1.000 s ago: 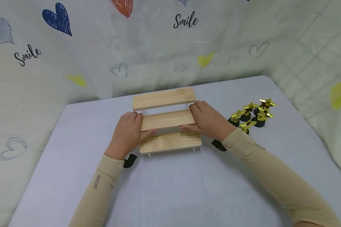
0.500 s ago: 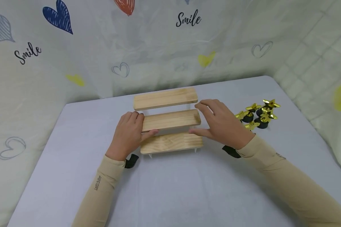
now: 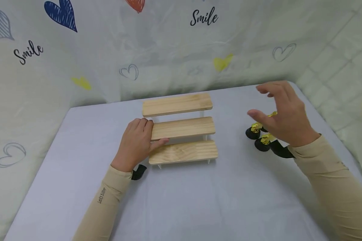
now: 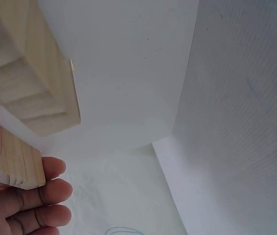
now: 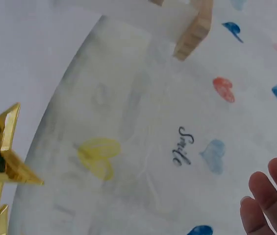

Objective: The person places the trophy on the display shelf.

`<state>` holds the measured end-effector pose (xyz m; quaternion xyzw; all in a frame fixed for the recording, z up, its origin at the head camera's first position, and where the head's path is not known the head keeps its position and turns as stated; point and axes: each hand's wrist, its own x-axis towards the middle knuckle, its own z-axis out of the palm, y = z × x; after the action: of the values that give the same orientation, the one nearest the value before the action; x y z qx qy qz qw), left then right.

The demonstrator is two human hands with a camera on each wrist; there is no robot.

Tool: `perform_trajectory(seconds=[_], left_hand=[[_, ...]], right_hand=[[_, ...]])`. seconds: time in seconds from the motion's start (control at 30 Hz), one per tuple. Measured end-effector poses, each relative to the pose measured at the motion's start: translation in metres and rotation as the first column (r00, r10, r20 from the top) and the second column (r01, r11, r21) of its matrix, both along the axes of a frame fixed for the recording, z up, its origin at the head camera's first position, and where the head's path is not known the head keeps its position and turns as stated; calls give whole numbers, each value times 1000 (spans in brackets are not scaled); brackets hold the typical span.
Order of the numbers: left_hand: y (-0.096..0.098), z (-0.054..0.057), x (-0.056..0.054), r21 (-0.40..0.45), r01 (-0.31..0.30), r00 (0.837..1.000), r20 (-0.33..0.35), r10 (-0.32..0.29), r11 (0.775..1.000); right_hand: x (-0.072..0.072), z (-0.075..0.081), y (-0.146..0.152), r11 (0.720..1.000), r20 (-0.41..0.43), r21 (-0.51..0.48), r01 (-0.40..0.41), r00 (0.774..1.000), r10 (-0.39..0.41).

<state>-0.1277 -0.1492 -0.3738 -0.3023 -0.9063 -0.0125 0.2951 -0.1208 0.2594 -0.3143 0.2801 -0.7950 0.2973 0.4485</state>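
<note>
A three-step wooden display stand (image 3: 184,128) with white supports stands on the table. My left hand (image 3: 135,144) grips the left end of its middle board, thumb along the front edge; in the left wrist view its fingertips (image 4: 56,191) curl past a board's end. Out to the right, my right hand (image 3: 285,113) is held in the air, thumb and fingers spread, holding nothing. Beneath and beside it stand several small gold star trophies (image 3: 255,128) on black round bases, partly hidden by the hand. A gold star (image 5: 3,147) shows close up in the right wrist view.
A white table (image 3: 181,201) carries the stand near its back edge. Behind it hangs a pale curtain (image 3: 169,43) printed with hearts and "Smile". Black wrist-camera pieces (image 3: 138,172) show below the wrists.
My right hand has let go of the right end of the middle board and moved right, above the trophies. My left hand has stayed on the stand.
</note>
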Motion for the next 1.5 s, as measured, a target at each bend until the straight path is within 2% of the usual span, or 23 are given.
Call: perform_trajectory(seconds=[0.1, 0.27, 0.5, 0.6, 0.7, 0.83, 0.9, 1.03, 1.2, 1.37, 1.5], left_hand=[[1, 1, 1, 2, 3, 1000, -2, -3, 1000], [1, 2, 2, 6, 4, 1000, 1, -5, 1000], [-1, 1, 1, 28, 14, 1000, -16, -14, 1000], [-1, 0, 1, 24, 10, 1000, -9, -10, 1000], [-2, 0, 1, 21, 11, 1000, -3, -11, 1000], [-2, 0, 1, 21, 17, 1000, -4, -17, 1000], [-2, 1, 1, 20, 20, 1000, -4, -20, 1000], [-1, 2, 1, 12, 24, 1000, 12, -24, 1000], [1, 1, 0, 9, 32, 999, 16, -32, 999], [1, 0, 0, 18, 37, 999, 9, -37, 999], [0, -1, 0, 19, 28, 1000, 7, -28, 999]], right_hand=[[-3, 2, 19, 992, 44, -117, 46, 998, -41], [-6, 3, 49, 956, 142, -275, 98, 988, -61], [-18, -10, 81, 930, 261, -306, 202, 958, -122], [-20, -17, 93, 914, 315, -337, 226, 942, -116], [-21, -24, 103, 895, 389, -359, 264, 914, -113], [-22, -37, 118, 869, 503, -357, 342, 854, -130], [-21, -44, 125, 867, 552, -338, 365, 824, -132], [-19, -58, 137, 877, 603, -319, 359, 791, -104], [-16, -70, 149, 893, 633, -325, 312, 773, -40], [-16, -77, 156, 894, 671, -344, 287, 741, 21], [-19, -80, 159, 893, 682, -366, 262, 728, 66]])
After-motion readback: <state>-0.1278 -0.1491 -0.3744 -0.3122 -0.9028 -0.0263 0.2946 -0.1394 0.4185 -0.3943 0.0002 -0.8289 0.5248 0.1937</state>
